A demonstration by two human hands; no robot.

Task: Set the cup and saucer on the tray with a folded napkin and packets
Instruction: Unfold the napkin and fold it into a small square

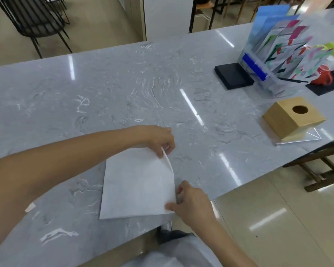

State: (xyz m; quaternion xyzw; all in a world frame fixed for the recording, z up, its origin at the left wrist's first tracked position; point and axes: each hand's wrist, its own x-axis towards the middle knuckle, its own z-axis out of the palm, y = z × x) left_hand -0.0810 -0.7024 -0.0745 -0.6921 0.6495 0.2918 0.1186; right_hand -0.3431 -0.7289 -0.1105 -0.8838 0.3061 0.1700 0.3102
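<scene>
Two hands pinch napkin [137,184] between them: left hand [158,140] far corner, right hand [189,203] near corner.

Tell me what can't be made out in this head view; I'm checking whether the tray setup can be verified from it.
- Tray, saucer, packets: none identifiable in the head view.
- Red cup: blurred, partly behind the clear leaflet holder at the right edge.
- Napkin: its right corners sit under the left hand and right hand, so the layer count is unclear.
- Wooden tissue box: contents hidden inside its dark hole.
</scene>
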